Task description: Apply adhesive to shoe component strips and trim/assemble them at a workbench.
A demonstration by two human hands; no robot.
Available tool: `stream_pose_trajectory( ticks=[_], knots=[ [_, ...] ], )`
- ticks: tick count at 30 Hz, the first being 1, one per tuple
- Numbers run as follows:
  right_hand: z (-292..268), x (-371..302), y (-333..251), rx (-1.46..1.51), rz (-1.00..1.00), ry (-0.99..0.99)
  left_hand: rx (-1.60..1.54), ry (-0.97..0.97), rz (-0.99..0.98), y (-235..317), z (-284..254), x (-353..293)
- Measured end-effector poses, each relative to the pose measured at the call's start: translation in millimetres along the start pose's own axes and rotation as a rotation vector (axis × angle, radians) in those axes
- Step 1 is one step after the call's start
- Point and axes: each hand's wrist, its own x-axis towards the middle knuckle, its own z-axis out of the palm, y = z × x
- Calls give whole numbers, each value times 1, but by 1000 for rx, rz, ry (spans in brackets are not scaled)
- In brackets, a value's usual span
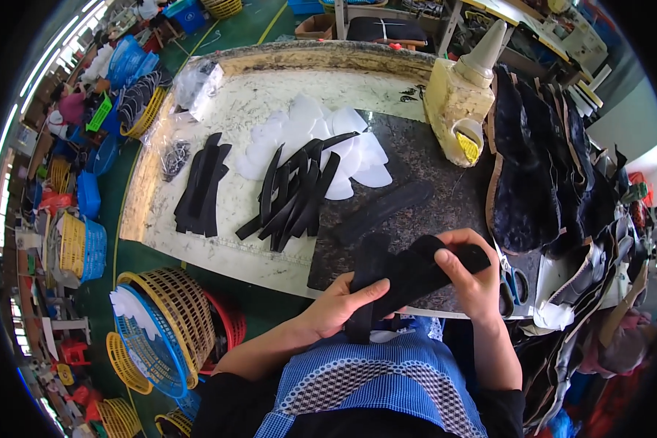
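Observation:
Both hands hold a dark, rounded black fabric piece (414, 271) over the near edge of the work table (270, 264). My left hand (336, 305) grips its left end, thumb on top, where another black strip (371, 255) hangs crosswise. At the other end, my right hand (469, 271) pinches the piece between thumb and fingers. Whether it is one layer or several I cannot tell. Beyond the hands, a single curved black strip (384, 212) lies on a dark board (328, 271).
Loose black strips (293, 193), a neater strip stack (203, 188) and white rounded pieces (306, 128) lie farther left. A yellowed container with a cone (456, 91) stands at the back right. Blue-handled scissors (517, 283) and hanging black panels (529, 168) are right; baskets (179, 310) stand lower left.

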Motion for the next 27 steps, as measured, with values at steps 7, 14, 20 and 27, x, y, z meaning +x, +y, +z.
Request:
stream_pose_trajectory(
  ticks=[7, 14, 20, 27],
  knots=[
    [-10, -11, -26, 243, -42, -202, 132, 186, 176, 8, -14, 0],
    [41, 24, -19, -311, -166, -212, -2, -96, 202, -4, -5, 14],
    [39, 24, 3, -753, -636, 58, 23, -263, 164, -5, -10, 5],
    [17, 18, 22, 130, -11, -298, 182, -229, 139, -9, -3, 6]
  ],
)
